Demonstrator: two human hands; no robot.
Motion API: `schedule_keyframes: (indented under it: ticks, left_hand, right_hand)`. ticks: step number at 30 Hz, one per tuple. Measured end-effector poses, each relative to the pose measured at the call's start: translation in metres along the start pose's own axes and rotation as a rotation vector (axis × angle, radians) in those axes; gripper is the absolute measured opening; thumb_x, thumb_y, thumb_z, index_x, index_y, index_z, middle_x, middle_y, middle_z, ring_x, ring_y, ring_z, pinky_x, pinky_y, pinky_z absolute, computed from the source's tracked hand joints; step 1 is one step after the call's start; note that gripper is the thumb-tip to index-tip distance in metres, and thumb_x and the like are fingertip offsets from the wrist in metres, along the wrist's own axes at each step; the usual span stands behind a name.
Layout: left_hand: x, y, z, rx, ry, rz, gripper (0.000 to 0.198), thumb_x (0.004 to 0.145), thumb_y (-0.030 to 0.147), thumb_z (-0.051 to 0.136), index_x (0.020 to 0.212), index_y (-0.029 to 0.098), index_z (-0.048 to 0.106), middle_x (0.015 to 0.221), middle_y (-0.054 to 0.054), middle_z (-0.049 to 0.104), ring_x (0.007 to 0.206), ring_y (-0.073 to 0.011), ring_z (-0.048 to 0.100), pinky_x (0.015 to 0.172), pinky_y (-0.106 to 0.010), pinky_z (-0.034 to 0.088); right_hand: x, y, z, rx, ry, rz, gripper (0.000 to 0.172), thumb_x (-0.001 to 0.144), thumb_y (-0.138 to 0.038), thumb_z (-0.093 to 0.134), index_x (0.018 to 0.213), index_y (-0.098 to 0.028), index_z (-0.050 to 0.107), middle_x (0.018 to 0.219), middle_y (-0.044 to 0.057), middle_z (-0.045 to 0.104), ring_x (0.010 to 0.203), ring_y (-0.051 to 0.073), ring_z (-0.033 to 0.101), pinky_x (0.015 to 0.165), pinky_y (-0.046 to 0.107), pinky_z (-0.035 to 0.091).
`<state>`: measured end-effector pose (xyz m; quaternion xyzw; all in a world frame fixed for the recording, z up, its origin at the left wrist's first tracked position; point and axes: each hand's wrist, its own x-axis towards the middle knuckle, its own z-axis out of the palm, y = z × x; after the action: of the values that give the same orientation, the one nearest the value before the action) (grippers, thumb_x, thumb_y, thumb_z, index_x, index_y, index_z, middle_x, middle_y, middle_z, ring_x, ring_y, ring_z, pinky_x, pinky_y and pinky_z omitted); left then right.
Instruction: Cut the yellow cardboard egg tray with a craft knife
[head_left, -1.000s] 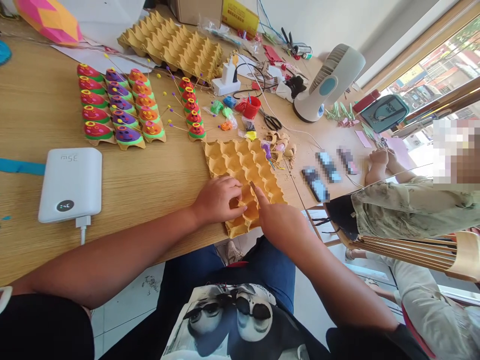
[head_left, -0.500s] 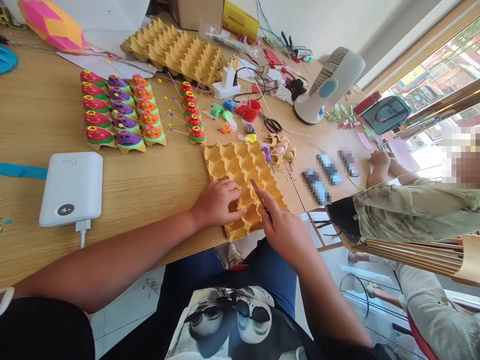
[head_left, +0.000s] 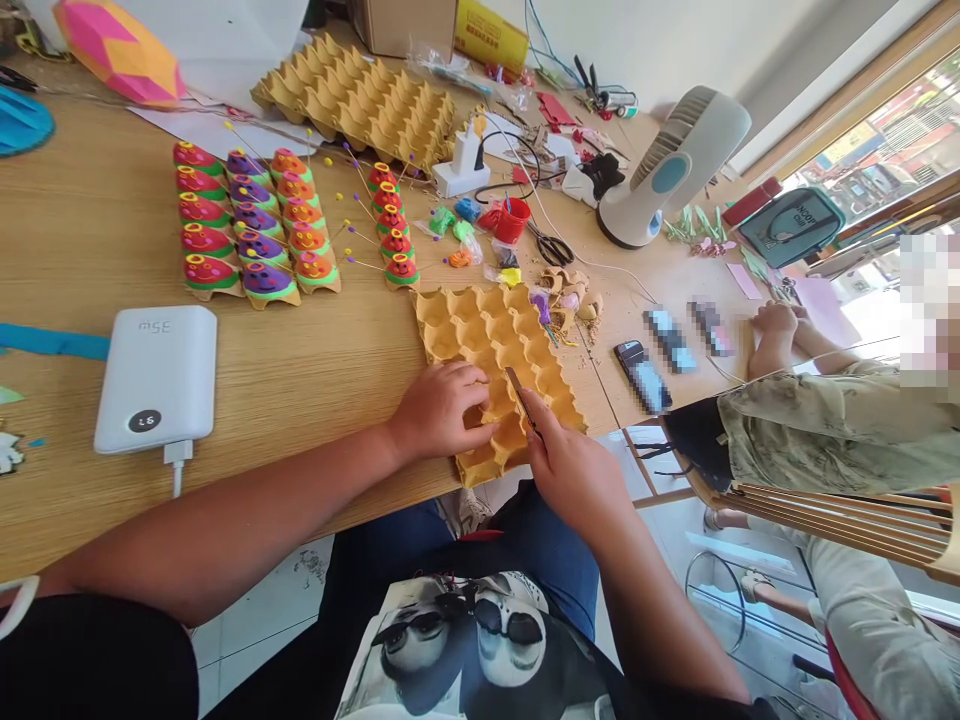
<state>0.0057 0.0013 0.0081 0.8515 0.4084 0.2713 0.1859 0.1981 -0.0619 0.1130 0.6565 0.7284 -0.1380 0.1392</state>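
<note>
head view: a knife [head_left: 523, 402] is held in the closed grip of the right hand [head_left: 577, 475], with its blade directed over the egg tray [head_left: 517, 350]; blade contact cannot be confirmed. the tray is located at the near edge of the surface [head_left: 292, 390]. its left side is covered by the left hand [head_left: 442, 410], fingers curled; whether the tray is pinched by that grip cannot be told. a power bank [head_left: 157, 380] is positioned farther left.
</note>
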Motion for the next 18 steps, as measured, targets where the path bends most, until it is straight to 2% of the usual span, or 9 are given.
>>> schedule_keyframes:
  ticks: [7, 18]
  left_hand:
    - [-0.001, -0.002, 0.001, -0.004, -0.002, 0.005, 0.028, 0.084, 0.049, 0.071, 0.082, 0.021, 0.070, 0.116, -0.008, 0.072, 0.109, -0.0277, 0.066, 0.092, -0.045, 0.051]
    - [-0.001, -0.001, 0.000, -0.002, -0.003, 0.001, 0.027, 0.084, 0.049, 0.070, 0.083, 0.022, 0.071, 0.115, -0.009, 0.071, 0.108, -0.0283, 0.064, 0.093, -0.045, 0.050]
  right_hand:
    - [-0.004, -0.002, 0.004, -0.037, -0.003, -0.012, 0.062, 0.107, -0.029, 0.036, 0.167, -0.028, 0.023, 0.118, 0.006, 0.078, 0.097, 0.023, 0.075, 0.073, 0.030, 0.052]
    - [0.010, -0.014, -0.005, -0.145, -0.028, 0.009, 0.061, 0.107, -0.031, 0.037, 0.167, -0.028, 0.025, 0.103, 0.006, 0.081, 0.091, 0.025, 0.077, 0.070, 0.030, 0.052]
